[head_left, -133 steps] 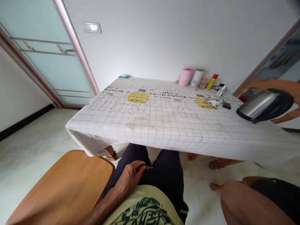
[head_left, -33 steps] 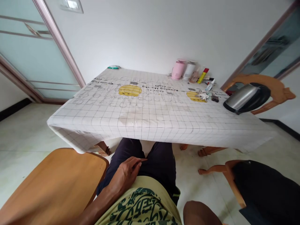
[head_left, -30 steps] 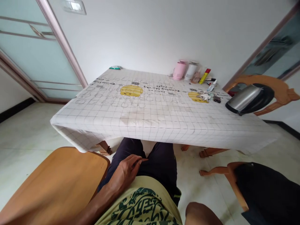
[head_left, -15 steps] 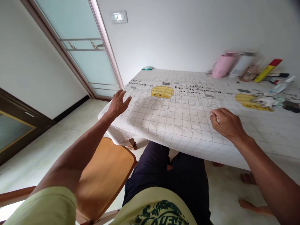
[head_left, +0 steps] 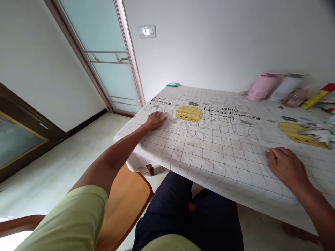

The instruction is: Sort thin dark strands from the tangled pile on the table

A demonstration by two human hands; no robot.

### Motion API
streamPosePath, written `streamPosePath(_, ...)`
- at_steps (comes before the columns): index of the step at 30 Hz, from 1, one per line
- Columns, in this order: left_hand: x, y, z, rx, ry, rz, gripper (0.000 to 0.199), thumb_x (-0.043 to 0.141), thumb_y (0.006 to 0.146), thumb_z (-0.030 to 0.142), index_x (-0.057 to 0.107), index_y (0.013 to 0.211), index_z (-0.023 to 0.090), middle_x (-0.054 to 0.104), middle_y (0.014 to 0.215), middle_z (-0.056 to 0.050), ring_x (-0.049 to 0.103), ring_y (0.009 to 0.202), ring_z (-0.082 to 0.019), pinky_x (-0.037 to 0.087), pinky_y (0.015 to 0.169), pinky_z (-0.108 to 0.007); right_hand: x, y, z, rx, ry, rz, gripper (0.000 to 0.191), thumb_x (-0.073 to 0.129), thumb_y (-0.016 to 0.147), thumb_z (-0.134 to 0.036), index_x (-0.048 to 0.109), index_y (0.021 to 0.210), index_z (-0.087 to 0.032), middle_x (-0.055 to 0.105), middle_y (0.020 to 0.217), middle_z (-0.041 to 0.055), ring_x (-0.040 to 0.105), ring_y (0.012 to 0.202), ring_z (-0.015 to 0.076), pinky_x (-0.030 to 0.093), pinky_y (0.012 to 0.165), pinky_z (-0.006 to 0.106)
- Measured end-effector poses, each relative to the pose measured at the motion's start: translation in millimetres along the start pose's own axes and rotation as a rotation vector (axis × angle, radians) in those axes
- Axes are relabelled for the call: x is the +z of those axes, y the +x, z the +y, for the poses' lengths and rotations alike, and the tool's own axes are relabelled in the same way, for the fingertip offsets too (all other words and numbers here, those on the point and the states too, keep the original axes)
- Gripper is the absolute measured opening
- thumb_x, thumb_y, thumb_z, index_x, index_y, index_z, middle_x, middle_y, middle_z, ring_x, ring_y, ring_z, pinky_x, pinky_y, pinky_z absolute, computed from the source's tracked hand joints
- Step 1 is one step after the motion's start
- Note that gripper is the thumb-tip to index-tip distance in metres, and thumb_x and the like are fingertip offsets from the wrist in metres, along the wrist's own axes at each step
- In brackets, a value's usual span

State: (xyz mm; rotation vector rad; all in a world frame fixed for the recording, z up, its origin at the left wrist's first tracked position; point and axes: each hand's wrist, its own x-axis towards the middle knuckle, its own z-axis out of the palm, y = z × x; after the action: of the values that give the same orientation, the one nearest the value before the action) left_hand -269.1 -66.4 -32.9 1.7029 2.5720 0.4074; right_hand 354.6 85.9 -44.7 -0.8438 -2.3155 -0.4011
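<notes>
Both hands out on the checked tablecloth [head_left: 206, 164] now, that cloth lying directly under the fingers of each! The left hand [head_left: 155, 121] rests toward the corner, fingers released and loosely spread, the thumb pointing at a yellow printed bear [head_left: 188, 114] just beside it. Over to the right hand [head_left: 286, 165], set down well apart, fingers curled under; whether they close on anything, I can't tell. Near those right fingers, further right and beyond, lies a crumpled whitish bundle [head_left: 318, 135] across a second yellow print [head_left: 290, 130]. Past them toward the wall: a pink appliance [head_left: 263, 87], its white neighbour [head_left: 285, 88] and a yellow-and-red stick [head_left: 317, 97]. Beyond the left fingers, a green-edged packet [head_left: 172, 84] sits at the far edge; below them, nearer the body, a wooden chair [head_left: 128, 202].
</notes>
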Motion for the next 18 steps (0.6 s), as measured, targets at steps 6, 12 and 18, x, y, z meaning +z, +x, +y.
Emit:
streamPosePath(6, 29.9, 17.8, 91.8, 0.177, -0.099, 0.037, 0.075, 0.033, 0.11, 0.069, 0.049, 0.163, 0.018, 0.046, 0.168, -0.019, 0.041, 0.154, -0.033, 0.028, 0.128, -0.047, 2.0, 0.6, 1.2, -0.055, 0.001, 0.016, 0.02, 0.057, 0.098, -0.027, 0.053, 0.079, -0.031, 0.065, 0.08, 0.0094, 0.066, 0.081, 0.0377, 0.052, 0.066, 0.048)
streamPosePath(12, 52.2, 16.9, 184.9, 0.292, -0.149, 0.031, 0.074, 0.034, 0.111, 0.068, 0.055, 0.158, 0.016, 0.05, 0.163, -0.023, 0.045, 0.15, -0.036, 0.032, 0.125, -0.051, 4.8, -6.3, 7.0, -0.012, 0.009, -0.022, 0.017, 0.057, 0.099, -0.03, 0.054, 0.082, -0.032, 0.067, 0.084, 0.0104, 0.065, 0.085, 0.0387, 0.052, 0.069, 0.049)
streamPosePath(18, 23.0, 24.9, 159.5, 0.276, -0.122, 0.114, 0.082, 0.022, 0.109, 0.075, 0.046, 0.167, 0.022, 0.035, 0.179, -0.013, 0.034, 0.163, -0.033, 0.027, 0.134, -0.049, 10.3, -15.0, 11.9, 0.105, -0.068, -0.148, 0.026, 0.043, 0.103, -0.04, 0.057, 0.086, -0.027, 0.071, 0.097, 0.0137, 0.064, 0.098, 0.0348, 0.05, 0.08, 0.045)
